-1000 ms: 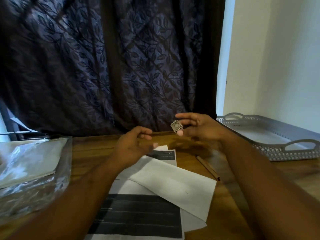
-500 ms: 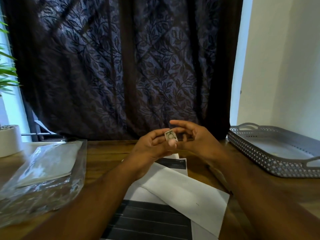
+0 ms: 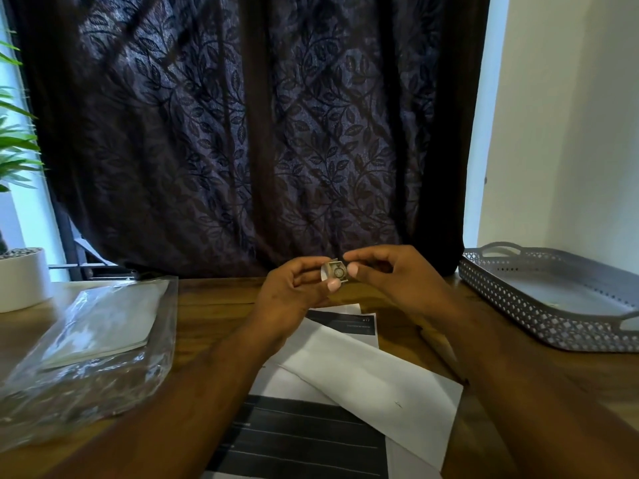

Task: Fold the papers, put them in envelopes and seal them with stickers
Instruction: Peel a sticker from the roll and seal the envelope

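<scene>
A small stamp-like sticker [image 3: 337, 272] is held up above the table between both hands. My left hand [image 3: 294, 293] pinches its lower left part with the thumb and fingers. My right hand [image 3: 390, 281] pinches its right edge with thumb and forefinger. Below the hands a white envelope [image 3: 373, 382] lies slanted on the wooden table [image 3: 214, 305]. It rests on printed sheets of paper [image 3: 304, 440] with dark bands.
A clear plastic bag [image 3: 86, 344] holding white envelopes lies at the left. A grey perforated tray [image 3: 553, 305] stands at the right by the wall. A white plant pot [image 3: 20, 278] is at the far left. A dark leaf-patterned curtain [image 3: 259, 133] hangs behind.
My left hand has come up to meet my right hand and now pinches the sticker too. The view has tilted up a little.
</scene>
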